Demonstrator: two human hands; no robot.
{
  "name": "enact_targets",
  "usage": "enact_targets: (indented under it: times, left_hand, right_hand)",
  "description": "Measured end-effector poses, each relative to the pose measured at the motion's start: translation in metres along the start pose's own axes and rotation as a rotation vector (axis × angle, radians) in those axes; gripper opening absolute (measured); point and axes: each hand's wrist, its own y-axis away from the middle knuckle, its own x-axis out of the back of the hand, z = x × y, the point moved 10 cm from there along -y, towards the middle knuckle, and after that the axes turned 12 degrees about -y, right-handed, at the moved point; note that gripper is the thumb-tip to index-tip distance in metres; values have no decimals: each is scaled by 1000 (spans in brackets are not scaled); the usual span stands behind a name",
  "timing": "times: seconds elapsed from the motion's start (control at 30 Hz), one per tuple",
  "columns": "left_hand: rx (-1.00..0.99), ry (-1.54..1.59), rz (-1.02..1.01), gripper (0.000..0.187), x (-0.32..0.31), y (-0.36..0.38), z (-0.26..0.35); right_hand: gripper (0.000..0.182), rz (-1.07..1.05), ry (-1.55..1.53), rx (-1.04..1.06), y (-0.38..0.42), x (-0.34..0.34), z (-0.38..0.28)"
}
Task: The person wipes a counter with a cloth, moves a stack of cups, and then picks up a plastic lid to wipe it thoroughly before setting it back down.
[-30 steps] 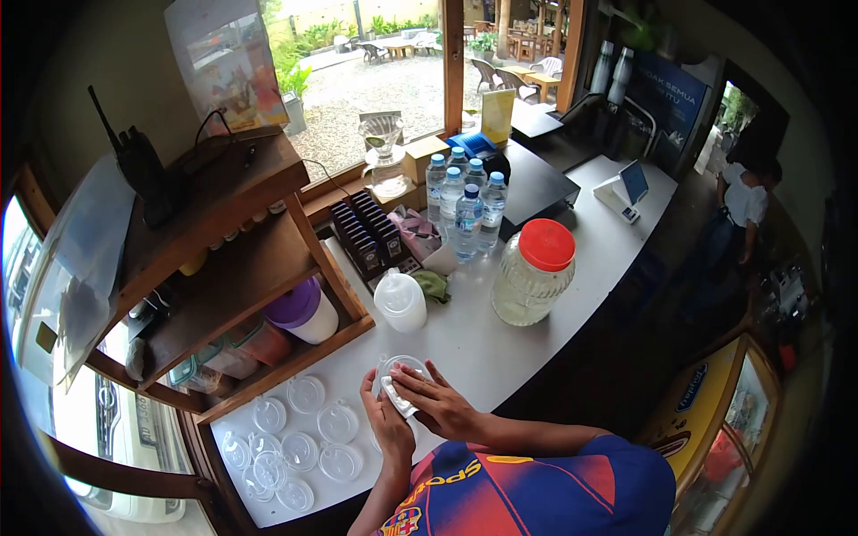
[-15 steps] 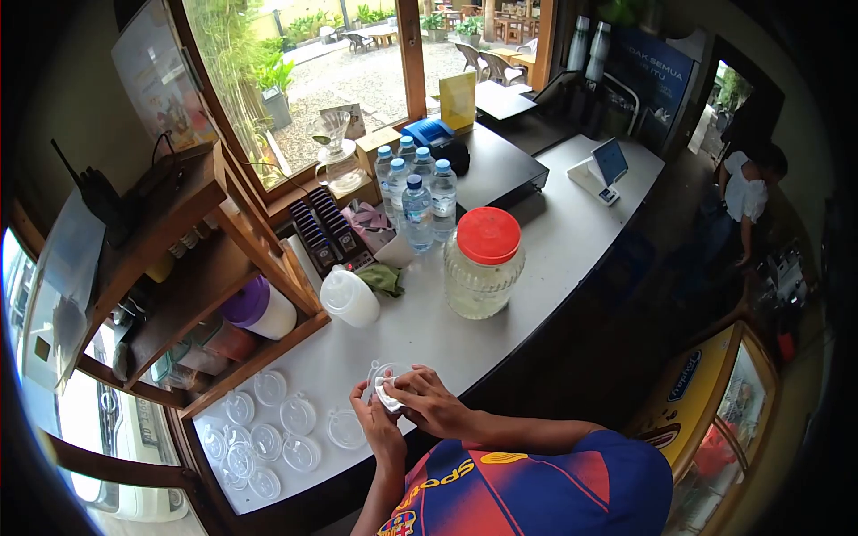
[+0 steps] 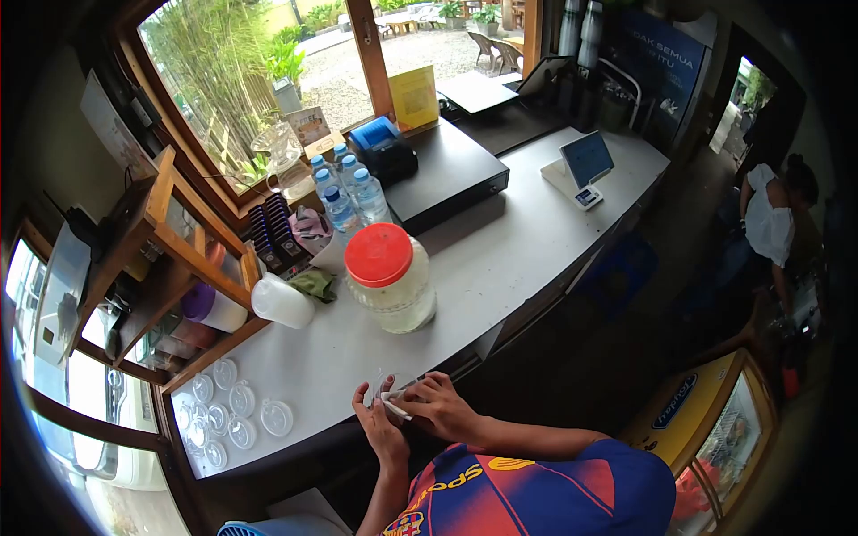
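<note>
- Head view: I see my left hand (image 3: 380,427) and my right hand (image 3: 440,406) together at the near edge of the tabletop (image 3: 500,259), just in front of my chest.
- My left hand is curled closed around a clear plastic lid (image 3: 379,390); only the lid's upper rim shows above my fingers.
- My right hand is pinched shut on one white cloth (image 3: 394,404), pressing it against the lid.
- On the tabletop to the left lie more clear lids (image 3: 234,413); I count about nine, some overlapping, so the tally is not sure.
- One big jar with a red cap (image 3: 387,279) stands well beyond my hands, holding pale liquid.
- One translucent jug (image 3: 281,302) lies beside it, touching a green rag (image 3: 315,284).
- Five water bottles (image 3: 347,192) with blue caps stand bunched near the window.
- One black cash drawer (image 3: 447,177) carries one blue-topped printer (image 3: 380,150).
- One small tilted screen (image 3: 583,164) sits at the far right of the tabletop.
- One wooden shelf (image 3: 170,268) holds a purple-lidded tub (image 3: 210,308).
- One other person (image 3: 778,219) stands far right.
</note>
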Motion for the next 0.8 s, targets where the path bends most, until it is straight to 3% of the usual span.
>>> enact_targets:
  times: [0.13, 0.37, 0.47, 0.53, 0.67, 0.77, 0.8]
  left_hand:
    - [19, 57, 52, 35, -24, 21, -26]
    - [27, -9, 60, 33, -41, 41, -35]
    - [93, 37, 49, 32, -59, 49, -32]
    - [31, 34, 45, 32, -58, 45, -36]
    - [-36, 112, 131, 33, -46, 45, -27]
    - [-38, 196, 215, 33, -41, 54, -26]
    - [-47, 87, 198, 33, -34, 57, -33]
  right_hand:
    - [46, 67, 36, -88, 23, 34, 22]
    - [43, -50, -55, 24, 51, 40, 22]
    - [44, 43, -27, -39, 51, 54, 27]
    - [44, 71, -97, -19, 53, 51, 25]
    - [41, -84, -172, 78, 54, 42, 8]
    - [42, -95, -182, 30, 50, 39, 17]
    - [42, -112, -222, 6, 50, 33, 18]
